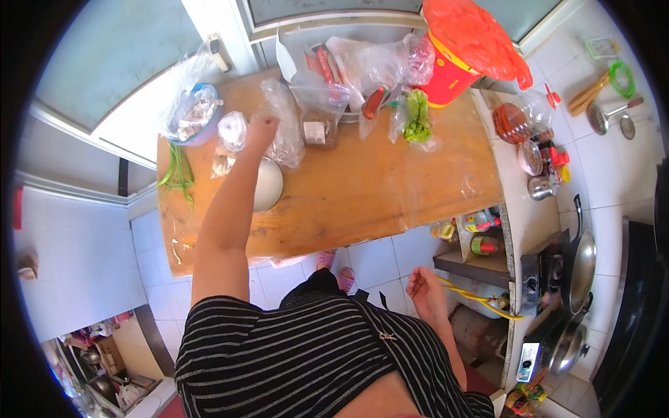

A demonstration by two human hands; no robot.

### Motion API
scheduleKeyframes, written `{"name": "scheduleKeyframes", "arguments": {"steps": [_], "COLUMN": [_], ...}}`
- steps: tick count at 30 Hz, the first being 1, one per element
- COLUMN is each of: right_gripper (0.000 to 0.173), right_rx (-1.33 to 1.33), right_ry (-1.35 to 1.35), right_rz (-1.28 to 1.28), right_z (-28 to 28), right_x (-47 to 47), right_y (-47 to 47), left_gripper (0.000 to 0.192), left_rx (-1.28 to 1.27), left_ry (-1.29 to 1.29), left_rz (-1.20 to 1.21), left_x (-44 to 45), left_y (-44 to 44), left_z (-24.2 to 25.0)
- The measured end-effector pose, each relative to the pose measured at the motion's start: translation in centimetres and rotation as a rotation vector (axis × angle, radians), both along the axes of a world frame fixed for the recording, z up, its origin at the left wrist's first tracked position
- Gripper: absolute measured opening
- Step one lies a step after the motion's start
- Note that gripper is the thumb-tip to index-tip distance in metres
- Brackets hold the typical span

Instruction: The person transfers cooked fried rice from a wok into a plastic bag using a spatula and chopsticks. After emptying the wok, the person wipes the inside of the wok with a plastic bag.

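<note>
My left hand [263,129] reaches over the far left part of the wooden table. Its fingers are curled at the edge of a clear plastic bag [287,133]; their tips are hidden, so a grip on the bag cannot be confirmed. Left of that hand lies a white bundle in plastic [232,129]. My forearm partly covers a pale round bowl [268,185]. Down by my right side, my right hand [426,292] hangs beyond the table's front edge, fingers loosely curled and nothing in it.
On the wooden table [355,193] stand a blue bin [201,117], green stalks [179,170], a packaged brown block [319,129], a sauce bottle [373,104], lettuce [417,117] and a red bucket [449,70]. To the right, a counter holds a gas stove [541,277] and a frying pan [583,271].
</note>
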State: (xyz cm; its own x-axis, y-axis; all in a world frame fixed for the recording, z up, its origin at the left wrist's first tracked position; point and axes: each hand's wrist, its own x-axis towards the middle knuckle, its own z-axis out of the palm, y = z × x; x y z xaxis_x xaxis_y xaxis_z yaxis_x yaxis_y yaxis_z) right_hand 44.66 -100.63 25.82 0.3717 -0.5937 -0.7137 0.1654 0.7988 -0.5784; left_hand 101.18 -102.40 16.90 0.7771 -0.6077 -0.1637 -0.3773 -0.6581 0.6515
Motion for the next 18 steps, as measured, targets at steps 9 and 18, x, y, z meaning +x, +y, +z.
{"name": "scheduleKeyframes", "arguments": {"steps": [9, 18], "right_gripper": [0.042, 0.049], "right_rx": [-0.271, -0.604], "right_ry": [0.005, -0.011], "right_rz": [0.135, -0.040], "right_z": [4.6, 5.4], "right_x": [9.8, 5.1], "right_y": [-3.1, -6.3], "left_gripper": [0.018, 0.035], "left_rx": [-0.741, -0.483], "left_ry": [0.298, 0.711], "left_rz": [-0.160, -0.732], "left_x": [-11.9, -33.0], "left_y": [5.2, 2.0], "left_z": [15.2, 13.1]}}
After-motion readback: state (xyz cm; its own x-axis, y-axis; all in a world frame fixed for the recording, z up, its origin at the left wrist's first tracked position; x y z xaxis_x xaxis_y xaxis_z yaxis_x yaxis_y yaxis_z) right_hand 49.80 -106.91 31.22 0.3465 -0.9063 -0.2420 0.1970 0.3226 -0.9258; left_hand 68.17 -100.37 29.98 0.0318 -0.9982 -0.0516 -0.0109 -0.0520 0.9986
